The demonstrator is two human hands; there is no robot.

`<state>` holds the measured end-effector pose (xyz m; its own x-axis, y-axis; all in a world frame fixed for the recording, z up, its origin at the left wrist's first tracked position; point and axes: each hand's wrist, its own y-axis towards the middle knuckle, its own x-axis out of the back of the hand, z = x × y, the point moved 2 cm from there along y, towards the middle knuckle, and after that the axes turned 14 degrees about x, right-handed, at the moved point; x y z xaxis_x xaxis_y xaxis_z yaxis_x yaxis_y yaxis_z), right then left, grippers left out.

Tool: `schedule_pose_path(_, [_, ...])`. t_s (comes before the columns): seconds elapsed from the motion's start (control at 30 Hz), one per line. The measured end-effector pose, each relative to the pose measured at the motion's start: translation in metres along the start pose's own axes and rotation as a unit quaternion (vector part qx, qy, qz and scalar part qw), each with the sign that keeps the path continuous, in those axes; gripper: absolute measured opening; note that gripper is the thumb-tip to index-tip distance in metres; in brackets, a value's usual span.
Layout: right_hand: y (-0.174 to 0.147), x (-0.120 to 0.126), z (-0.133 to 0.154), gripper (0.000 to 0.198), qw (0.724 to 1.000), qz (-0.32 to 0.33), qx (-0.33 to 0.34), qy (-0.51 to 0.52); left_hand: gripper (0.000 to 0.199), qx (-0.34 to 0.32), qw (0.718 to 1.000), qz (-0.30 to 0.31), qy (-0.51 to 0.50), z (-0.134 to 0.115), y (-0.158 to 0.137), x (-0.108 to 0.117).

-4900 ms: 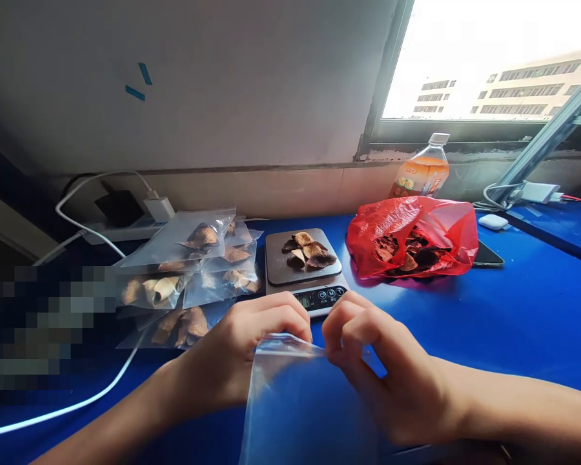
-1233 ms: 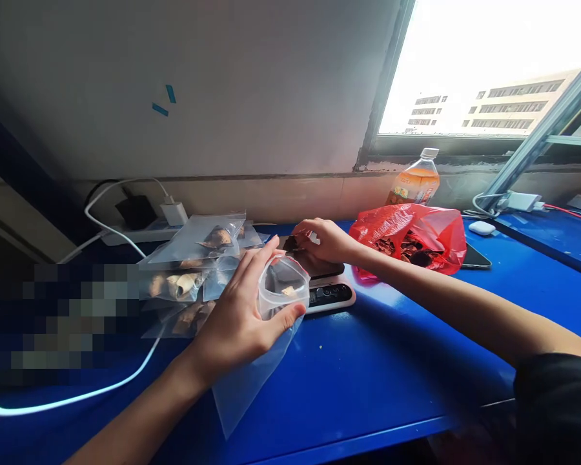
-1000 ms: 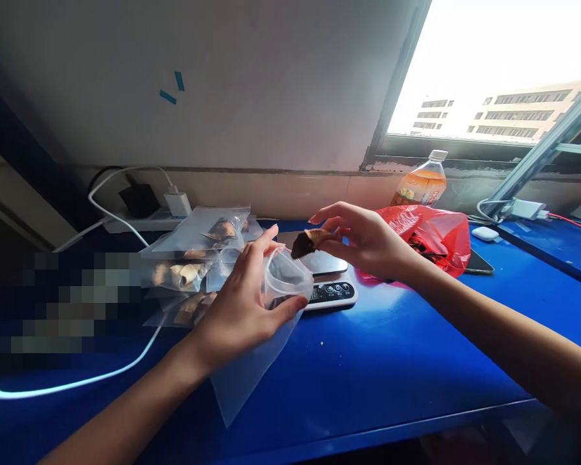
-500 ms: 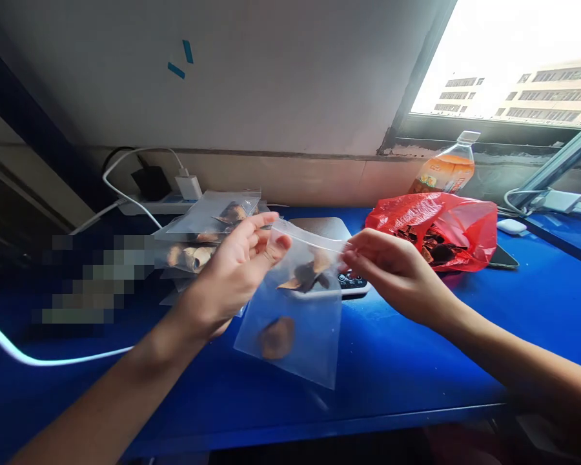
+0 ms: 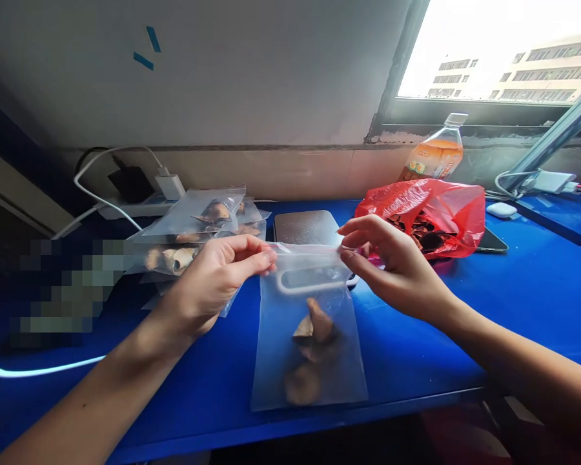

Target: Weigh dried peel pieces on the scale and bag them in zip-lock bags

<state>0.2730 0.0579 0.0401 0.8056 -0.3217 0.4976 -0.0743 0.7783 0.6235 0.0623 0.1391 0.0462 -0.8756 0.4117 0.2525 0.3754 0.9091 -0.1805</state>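
A clear zip-lock bag hangs upright between my two hands, with several brown dried pieces low inside it. My left hand pinches its top left corner between thumb and fingers. At the top right corner, the thumb and a finger of my right hand close on the bag's edge, the other fingers loosely curled. Behind the bag stands a kitchen scale with a silvery top, its front partly covered by the bag.
Filled zip-lock bags lie stacked at the left near a power strip. A red plastic bag of dark dried pieces sits at the right, before a drink bottle. A white earbud case lies farther right.
The dried pieces have slid lower in the bag, which now hangs straighter and faces me. Both hands still hold its top, my left one slightly lower. The view has shifted a little to the right.
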Motion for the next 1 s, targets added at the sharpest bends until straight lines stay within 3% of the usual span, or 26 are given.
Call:
schedule_pose_path(0.07, [0.009, -0.002, 0.009, 0.025, 0.997, 0.034, 0.052, -0.046, 0.018, -0.027, 0.998, -0.024, 0.053, -0.001, -0.004, -0.003])
schedule_pose_path(0.17, [0.025, -0.013, 0.024, 0.031, 0.981, 0.141, 0.109, -0.079, 0.019, -0.074, 0.989, -0.043, 0.123, -0.001, -0.010, -0.010])
schedule_pose_path(0.23, [0.034, -0.021, 0.030, 0.032, 0.969, 0.206, 0.111, -0.083, 0.020, -0.091, 0.988, -0.026, 0.123, 0.000, -0.012, -0.014])
schedule_pose_path(0.33, [0.043, -0.026, 0.030, 0.034, 0.966, 0.240, 0.083, -0.043, 0.019, -0.090, 0.990, -0.010, 0.111, 0.003, -0.011, -0.014])
schedule_pose_path(0.5, [0.039, -0.031, 0.028, 0.020, 0.971, 0.225, 0.064, -0.045, 0.016, -0.102, 0.988, -0.007, 0.116, 0.001, -0.013, -0.012])
schedule_pose_path(0.63, [0.033, -0.028, 0.030, 0.015, 0.977, 0.195, 0.068, -0.052, 0.015, -0.110, 0.985, -0.038, 0.126, -0.008, -0.021, -0.008])
schedule_pose_path(1.0, [0.025, 0.014, 0.023, 0.017, 0.991, 0.117, 0.049, -0.034, 0.011, -0.141, 0.982, -0.125, 0.031, -0.038, -0.041, 0.024])
